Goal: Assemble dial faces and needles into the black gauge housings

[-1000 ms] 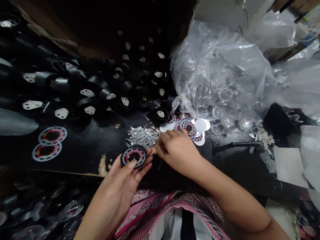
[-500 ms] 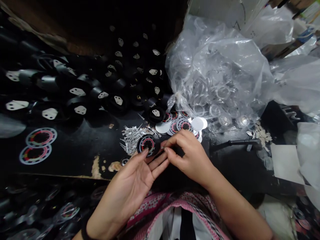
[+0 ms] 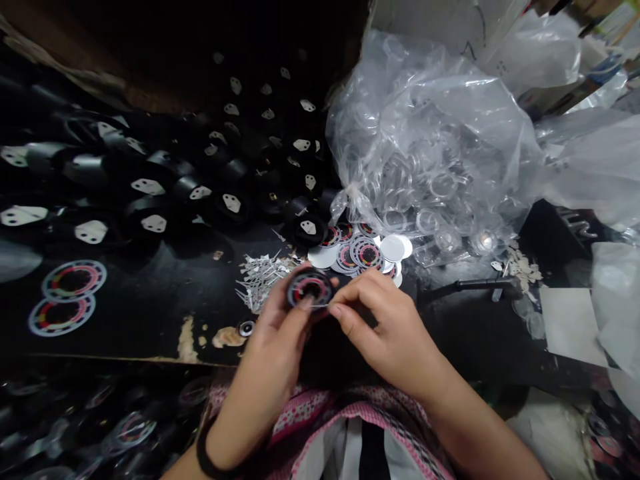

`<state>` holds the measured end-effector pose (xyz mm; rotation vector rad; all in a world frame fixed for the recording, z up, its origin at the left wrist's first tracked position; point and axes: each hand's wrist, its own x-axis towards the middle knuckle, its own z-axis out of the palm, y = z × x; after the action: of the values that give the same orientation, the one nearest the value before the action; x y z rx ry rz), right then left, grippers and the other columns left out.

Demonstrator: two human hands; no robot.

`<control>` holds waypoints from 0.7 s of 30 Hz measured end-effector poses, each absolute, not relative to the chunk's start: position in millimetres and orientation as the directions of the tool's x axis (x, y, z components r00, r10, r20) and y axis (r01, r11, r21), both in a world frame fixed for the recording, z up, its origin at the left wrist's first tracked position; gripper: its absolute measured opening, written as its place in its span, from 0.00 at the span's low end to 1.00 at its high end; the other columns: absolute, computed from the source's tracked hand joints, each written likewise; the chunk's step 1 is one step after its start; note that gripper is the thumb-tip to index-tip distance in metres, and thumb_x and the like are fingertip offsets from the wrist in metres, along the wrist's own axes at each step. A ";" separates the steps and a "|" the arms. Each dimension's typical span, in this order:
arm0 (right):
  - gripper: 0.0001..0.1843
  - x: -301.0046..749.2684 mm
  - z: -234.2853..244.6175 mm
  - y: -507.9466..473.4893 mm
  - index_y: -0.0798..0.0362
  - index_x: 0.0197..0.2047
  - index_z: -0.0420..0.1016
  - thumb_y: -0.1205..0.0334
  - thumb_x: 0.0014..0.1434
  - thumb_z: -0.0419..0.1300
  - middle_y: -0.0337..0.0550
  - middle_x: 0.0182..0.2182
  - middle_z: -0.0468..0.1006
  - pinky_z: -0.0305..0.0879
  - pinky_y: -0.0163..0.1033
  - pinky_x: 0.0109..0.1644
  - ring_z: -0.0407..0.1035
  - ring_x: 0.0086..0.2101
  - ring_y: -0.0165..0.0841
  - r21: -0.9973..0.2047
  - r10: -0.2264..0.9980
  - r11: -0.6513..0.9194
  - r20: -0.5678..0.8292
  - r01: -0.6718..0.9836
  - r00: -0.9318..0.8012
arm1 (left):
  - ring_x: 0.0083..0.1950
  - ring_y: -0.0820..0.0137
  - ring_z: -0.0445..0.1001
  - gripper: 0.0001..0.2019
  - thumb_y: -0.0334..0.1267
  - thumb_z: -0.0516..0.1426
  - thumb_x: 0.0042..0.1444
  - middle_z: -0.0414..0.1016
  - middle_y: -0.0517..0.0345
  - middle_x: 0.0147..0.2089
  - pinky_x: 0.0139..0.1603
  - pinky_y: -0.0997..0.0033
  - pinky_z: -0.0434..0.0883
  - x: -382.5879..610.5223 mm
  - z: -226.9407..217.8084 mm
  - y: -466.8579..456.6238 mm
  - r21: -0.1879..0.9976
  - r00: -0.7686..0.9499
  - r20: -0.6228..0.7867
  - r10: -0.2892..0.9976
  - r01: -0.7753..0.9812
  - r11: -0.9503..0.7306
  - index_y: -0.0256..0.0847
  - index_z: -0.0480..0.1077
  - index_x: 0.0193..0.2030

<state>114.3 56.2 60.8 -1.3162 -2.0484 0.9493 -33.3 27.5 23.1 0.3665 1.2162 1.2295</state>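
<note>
My left hand (image 3: pixel 273 343) is wrapped round a black round gauge (image 3: pixel 311 281), thumb lying on its dial, which has red and white marks. At the gauge's right edge, my right hand (image 3: pixel 387 330) pinches a thin pale needle (image 3: pixel 321 306) between thumb and forefinger; the needle's tip reaches over the dial near my left thumb. Beyond my left hand lies a pile of small white needles (image 3: pixel 260 277). Printed dial discs (image 3: pixel 367 253) are heaped past my right fingers, some showing their plain white backs.
Black housings with white plates (image 3: pixel 150 223) crowd the back left. A clear bag of plastic rings (image 3: pixel 425 167) bulges at the back right. Two dial discs (image 3: pixel 63 315) overlap on the left. A black screwdriver-like tool (image 3: pixel 483 285) and a pale square sheet (image 3: pixel 573 325) lie right.
My left hand has turned and closed round the gauge, bringing it slightly right and tilting its face. The needle in my right fingertips now extends over the dial.
</note>
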 end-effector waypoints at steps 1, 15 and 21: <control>0.06 114.3 61.2 55.8 0.51 0.37 0.72 0.63 0.68 0.56 0.41 0.36 0.75 0.62 0.41 0.45 0.69 0.39 0.34 -0.768 0.919 0.284 0.047 0.574 -0.392 | 0.59 0.58 0.76 0.15 0.40 0.64 0.57 0.80 0.56 0.53 0.62 0.62 0.70 -31.6 21.1 28.3 0.789 -0.110 -0.494 0.863 -0.474 0.391 0.50 0.76 0.51; 0.07 116.3 65.1 50.8 0.52 0.34 0.69 0.66 0.67 0.57 0.37 0.32 0.72 0.59 0.38 0.42 0.66 0.34 0.30 -0.771 0.939 0.199 -0.027 0.605 -0.342 | 0.55 0.61 0.78 0.13 0.42 0.63 0.57 0.81 0.58 0.52 0.57 0.69 0.72 -32.1 22.4 19.5 0.910 -0.084 -0.376 0.923 -0.224 0.350 0.49 0.76 0.50; 0.11 113.8 64.8 43.6 0.52 0.31 0.64 0.69 0.67 0.56 0.37 0.30 0.71 0.57 0.37 0.39 0.65 0.33 0.30 -0.757 0.938 0.180 -0.060 0.628 -0.341 | 0.52 0.59 0.80 0.15 0.42 0.62 0.55 0.82 0.56 0.51 0.55 0.64 0.75 -35.7 26.3 16.5 0.959 -0.146 -0.269 0.952 0.046 0.279 0.46 0.76 0.50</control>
<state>113.8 43.6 64.8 -1.4716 -2.0410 0.9902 -35.7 16.5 26.3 0.9771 1.4782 1.0645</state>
